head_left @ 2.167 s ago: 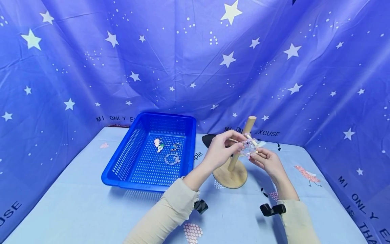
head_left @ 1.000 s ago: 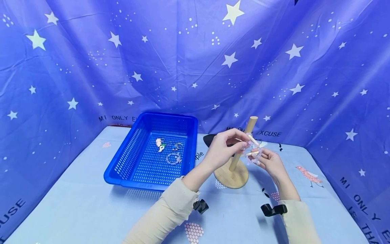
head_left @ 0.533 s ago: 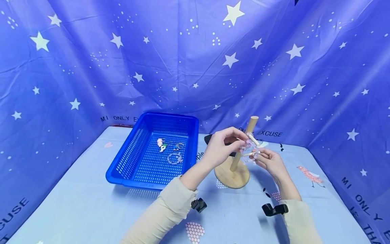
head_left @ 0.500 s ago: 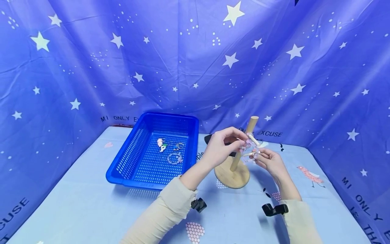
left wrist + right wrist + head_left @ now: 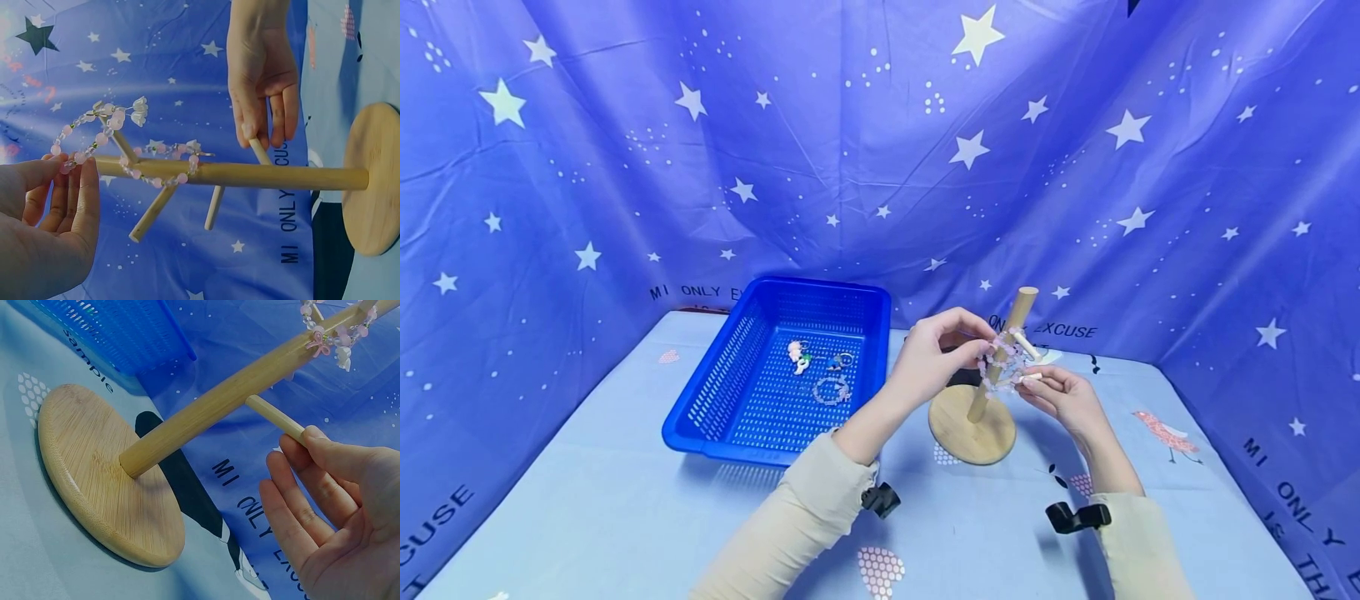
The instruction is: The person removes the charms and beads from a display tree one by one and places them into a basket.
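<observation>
My left hand (image 5: 928, 354) pinches a beaded bracelet (image 5: 102, 139) of pink and clear beads with a white flower charm between thumb and fingertips. In the left wrist view, that bracelet's far side overlaps the tip of an upper peg on the wooden stand (image 5: 976, 410). A second pink-beaded bracelet (image 5: 157, 182) hangs around the stand's post, lower down than the first. With thumb and index finger, my right hand (image 5: 344, 500) pinches a low wooden peg (image 5: 278, 420) of the stand; its other fingers are spread loosely. The stand's round base (image 5: 94, 469) rests on the table.
Left of the stand sits a blue perforated basket (image 5: 700, 442). Inside it lie a clear beaded bracelet (image 5: 815, 392), a pink-and-white charm piece (image 5: 795, 353) and a small ring-shaped trinket (image 5: 835, 362). A blue star-printed curtain (image 5: 850, 150) stands behind the pale printed tablecloth (image 5: 587, 500).
My left hand has shifted a little to the left, drawing the bracelet beads that way across the post. My right hand stays near the same peg, and the basket items have not moved.
</observation>
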Demonstrator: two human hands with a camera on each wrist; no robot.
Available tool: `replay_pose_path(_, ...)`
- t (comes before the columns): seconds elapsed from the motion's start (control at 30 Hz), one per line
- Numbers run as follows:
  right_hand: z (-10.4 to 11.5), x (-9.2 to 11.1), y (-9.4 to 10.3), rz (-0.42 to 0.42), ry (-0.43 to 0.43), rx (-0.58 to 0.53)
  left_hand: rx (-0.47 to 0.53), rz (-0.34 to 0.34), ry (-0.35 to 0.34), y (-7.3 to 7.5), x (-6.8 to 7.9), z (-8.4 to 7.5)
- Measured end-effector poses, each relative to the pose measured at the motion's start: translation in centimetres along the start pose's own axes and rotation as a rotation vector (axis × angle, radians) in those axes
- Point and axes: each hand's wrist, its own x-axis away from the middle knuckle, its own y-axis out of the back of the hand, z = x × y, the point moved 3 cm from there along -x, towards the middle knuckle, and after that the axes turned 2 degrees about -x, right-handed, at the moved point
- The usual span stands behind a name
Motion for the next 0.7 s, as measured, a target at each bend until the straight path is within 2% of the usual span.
replay_pose_path(0.47, 0.0, -0.1, 0.0, -0.009, -0.017, -0.018, -0.03, -0.033, 0.022, 1.9, 0.4, 0.0)
replay_pose_path(0.7, 0.0, -0.2, 0.0, -0.023, -0.024, 0.008, -0.033, -0.058, 0.016, 3.0, 0.4, 0.0)
